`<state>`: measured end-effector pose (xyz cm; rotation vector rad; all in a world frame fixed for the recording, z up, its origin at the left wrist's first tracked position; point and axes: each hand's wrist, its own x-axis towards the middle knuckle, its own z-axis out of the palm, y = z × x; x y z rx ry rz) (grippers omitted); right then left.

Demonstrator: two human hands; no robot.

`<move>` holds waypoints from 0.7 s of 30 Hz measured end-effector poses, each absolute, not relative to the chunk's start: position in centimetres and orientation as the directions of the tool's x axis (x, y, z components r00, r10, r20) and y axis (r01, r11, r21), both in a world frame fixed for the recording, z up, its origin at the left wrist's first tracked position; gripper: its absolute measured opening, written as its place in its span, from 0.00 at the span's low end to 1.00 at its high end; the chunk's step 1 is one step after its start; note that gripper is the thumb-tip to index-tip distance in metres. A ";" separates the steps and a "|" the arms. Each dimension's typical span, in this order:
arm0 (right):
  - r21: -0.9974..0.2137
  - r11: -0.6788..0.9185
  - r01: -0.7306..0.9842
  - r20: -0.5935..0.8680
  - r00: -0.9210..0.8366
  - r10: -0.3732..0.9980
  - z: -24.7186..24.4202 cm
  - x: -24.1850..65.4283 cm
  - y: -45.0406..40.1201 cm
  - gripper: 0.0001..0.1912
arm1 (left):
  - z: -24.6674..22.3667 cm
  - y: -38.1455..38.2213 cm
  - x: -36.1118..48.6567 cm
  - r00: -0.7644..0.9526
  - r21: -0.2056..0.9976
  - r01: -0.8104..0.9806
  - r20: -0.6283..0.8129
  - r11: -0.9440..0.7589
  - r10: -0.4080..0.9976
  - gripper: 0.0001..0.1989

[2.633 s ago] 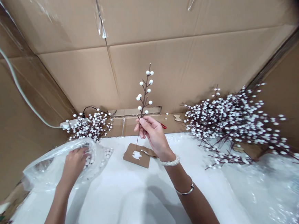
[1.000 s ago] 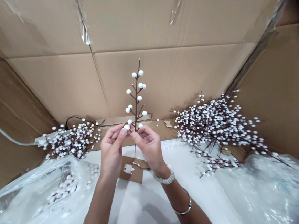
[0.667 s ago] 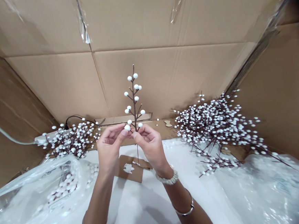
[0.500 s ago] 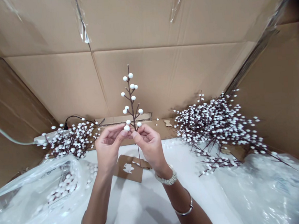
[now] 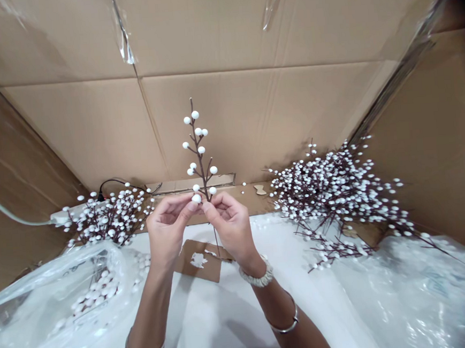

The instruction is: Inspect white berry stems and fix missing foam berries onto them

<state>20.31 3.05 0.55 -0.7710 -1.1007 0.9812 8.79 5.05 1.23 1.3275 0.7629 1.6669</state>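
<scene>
A brown artificial berry branch (image 5: 200, 163) with white round berries stands upright between my hands, its tip leaning slightly left. My right hand (image 5: 230, 220) pinches its stem low down, and the thin wire end hangs below the fingers. My left hand (image 5: 167, 224) is closed at a white berry (image 5: 196, 198) by the lower part of the branch, thumb and fingertips around it. Whether that berry is joined to a twig is hidden by the fingers. Below the hands, a piece of brown cardboard (image 5: 208, 272) with torn white patches lies on the white table surface (image 5: 204, 326).
A big pile of berry branches (image 5: 330, 188) lies at the right, a smaller bunch (image 5: 115, 215) at the left. A clear plastic bag (image 5: 57, 305) with loose white berries is front left; more plastic (image 5: 423, 293) lies front right. Cardboard walls (image 5: 205, 36) enclose the back and sides.
The branch's top has tilted a little to the left. Both hands keep their grip in nearly the same place.
</scene>
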 end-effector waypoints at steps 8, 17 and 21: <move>-0.897 0.395 -0.198 0.372 0.142 0.917 0.5 20.3 2.9 0.11 | 1.2 5.0 8.7 -0.099 0.873 -0.215 0.427 -0.439 0.899 0.10; -0.887 0.415 -0.205 0.393 0.138 0.909 0.3 20.3 3.2 0.09 | 1.1 5.0 8.9 -0.101 0.867 -0.207 0.442 -0.454 0.891 0.10; -0.878 0.400 -0.264 0.385 0.111 0.916 0.3 20.3 3.4 0.10 | 1.2 4.9 8.9 -0.101 0.857 -0.209 0.461 -0.472 0.882 0.09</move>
